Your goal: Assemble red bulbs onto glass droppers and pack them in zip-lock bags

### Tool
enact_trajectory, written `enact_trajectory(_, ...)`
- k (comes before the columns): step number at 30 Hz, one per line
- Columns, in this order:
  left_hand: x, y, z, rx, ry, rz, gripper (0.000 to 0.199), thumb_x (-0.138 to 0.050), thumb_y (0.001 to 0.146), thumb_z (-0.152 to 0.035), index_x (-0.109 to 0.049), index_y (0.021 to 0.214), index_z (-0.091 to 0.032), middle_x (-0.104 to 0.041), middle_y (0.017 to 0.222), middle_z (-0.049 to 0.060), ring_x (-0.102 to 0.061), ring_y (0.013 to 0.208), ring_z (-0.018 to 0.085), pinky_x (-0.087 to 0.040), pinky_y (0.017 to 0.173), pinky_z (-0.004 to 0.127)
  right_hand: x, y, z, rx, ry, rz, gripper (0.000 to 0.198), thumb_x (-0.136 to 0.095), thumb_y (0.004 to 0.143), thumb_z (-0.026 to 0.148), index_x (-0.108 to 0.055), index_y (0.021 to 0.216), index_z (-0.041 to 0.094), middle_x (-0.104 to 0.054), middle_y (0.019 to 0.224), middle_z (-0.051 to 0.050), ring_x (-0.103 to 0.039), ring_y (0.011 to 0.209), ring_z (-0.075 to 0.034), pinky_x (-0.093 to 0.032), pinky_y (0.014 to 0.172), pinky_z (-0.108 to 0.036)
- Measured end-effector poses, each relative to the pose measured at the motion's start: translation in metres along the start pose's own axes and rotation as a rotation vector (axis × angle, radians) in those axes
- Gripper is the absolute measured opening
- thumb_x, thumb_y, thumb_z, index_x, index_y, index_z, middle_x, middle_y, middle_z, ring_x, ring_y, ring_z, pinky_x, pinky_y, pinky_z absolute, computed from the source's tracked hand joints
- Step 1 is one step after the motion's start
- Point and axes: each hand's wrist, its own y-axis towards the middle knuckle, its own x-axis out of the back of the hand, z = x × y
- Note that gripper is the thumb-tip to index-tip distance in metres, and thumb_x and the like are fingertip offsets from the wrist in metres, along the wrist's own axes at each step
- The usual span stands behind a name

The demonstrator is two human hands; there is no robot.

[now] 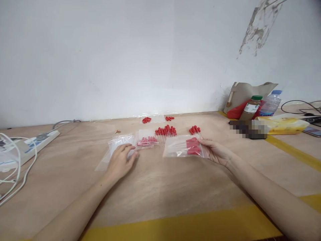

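My right hand (217, 151) pinches the right end of a clear zip bag (173, 147). Inside that bag lie several red-bulbed droppers (193, 146), their thin stems pointing left. My left hand (122, 160) rests with fingers apart on a stack of clear plastic bags (104, 160) at the left. Just beyond its fingertips is another bag with red bulbs (147, 141) in it. Between and behind my hands, a row of loose droppers (166, 130) lies with red bulbs toward the wall. A smaller group of droppers (194, 130) sits behind the held bag.
Two small piles of red bulbs (146, 119) lie on plastic near the wall. A power strip (40, 145) with white cables is at the left. At the right stand a cloth bag (248, 92), a green-capped bottle (251, 107), a blue-capped bottle (272, 102) and a yellow tissue pack (283, 125).
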Motion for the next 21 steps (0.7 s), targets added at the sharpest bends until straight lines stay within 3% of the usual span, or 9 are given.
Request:
enact_trajectory(3, -0.003, 0.003, 0.024, 0.147, 0.092, 0.090, 0.046, -0.035, 0.083, -0.043, -0.051, 0.111, -0.010, -0.048, 0.120, 0.014, -0.040, 0.115, 0.026, -0.031, 0.096, 0.037, -0.020, 0.011, 0.002, 0.073, 0.081, -0.044, 0.015, -0.048, 0.079, 0.017, -0.057, 0.090, 0.014, -0.066, 0.083, -0.007, -0.063, 0.081, -0.016, -0.049, 0.078, -0.030)
enact_trajectory(6, -0.007, 0.002, 0.029, 0.221, 0.149, 0.252, 0.058, -0.030, 0.082, -0.050, -0.041, 0.118, -0.006, -0.042, 0.126, 0.018, -0.034, 0.119, 0.029, -0.030, 0.096, 0.039, -0.052, 0.035, -0.006, 0.111, 0.163, -0.090, 0.010, -0.047, 0.079, 0.013, -0.056, 0.082, 0.013, -0.066, 0.078, -0.006, -0.063, 0.075, -0.014, -0.050, 0.074, -0.027)
enact_trajectory(10, -0.010, 0.001, 0.023, 0.191, 0.193, 0.360, 0.045, -0.023, 0.085, -0.044, -0.048, 0.105, -0.012, -0.049, 0.116, 0.016, -0.040, 0.114, 0.029, -0.035, 0.088, 0.041, -0.104, 0.078, -0.027, 0.167, 0.339, -0.195, 0.011, -0.045, 0.078, 0.008, -0.049, 0.073, 0.017, -0.062, 0.070, 0.000, -0.061, 0.068, -0.010, -0.050, 0.069, -0.023)
enact_trajectory(12, -0.010, 0.002, 0.022, 0.194, 0.202, 0.374, 0.040, -0.020, 0.087, -0.036, -0.051, 0.101, -0.014, -0.050, 0.114, 0.014, -0.041, 0.112, 0.027, -0.036, 0.086, 0.040, -0.128, 0.098, -0.038, 0.133, 0.362, -0.284, 0.015, -0.043, 0.078, 0.006, -0.044, 0.070, 0.019, -0.058, 0.066, 0.003, -0.059, 0.065, -0.007, -0.050, 0.068, -0.021)
enact_trajectory(15, -0.009, 0.004, 0.025, 0.231, 0.179, 0.367, 0.040, -0.019, 0.087, -0.029, -0.052, 0.104, -0.013, -0.049, 0.118, 0.014, -0.040, 0.115, 0.027, -0.034, 0.089, 0.039, -0.156, 0.116, -0.051, 0.085, 0.343, -0.312, 0.017, -0.042, 0.080, 0.008, -0.040, 0.068, 0.020, -0.055, 0.066, 0.004, -0.058, 0.066, -0.006, -0.050, 0.067, -0.019)
enact_trajectory(18, -0.006, 0.006, 0.028, 0.233, 0.119, 0.313, 0.039, -0.022, 0.086, -0.028, -0.055, 0.103, -0.014, -0.054, 0.113, 0.011, -0.046, 0.110, 0.025, -0.035, 0.089, 0.034, -0.168, 0.116, -0.059, -0.002, 0.283, -0.296, 0.017, -0.041, 0.080, 0.007, -0.041, 0.069, 0.020, -0.053, 0.063, 0.003, -0.058, 0.066, -0.006, -0.050, 0.064, -0.018)
enact_trajectory(21, 0.002, 0.008, 0.031, 0.233, 0.082, 0.310, 0.035, -0.027, 0.084, -0.029, -0.060, 0.085, -0.017, -0.064, 0.091, 0.008, -0.058, 0.087, 0.022, -0.041, 0.074, 0.029, -0.160, 0.102, -0.060, -0.123, 0.177, -0.186, 0.013, -0.045, 0.078, 0.006, -0.047, 0.069, 0.015, -0.054, 0.057, 0.001, -0.058, 0.059, -0.009, -0.051, 0.058, -0.020)
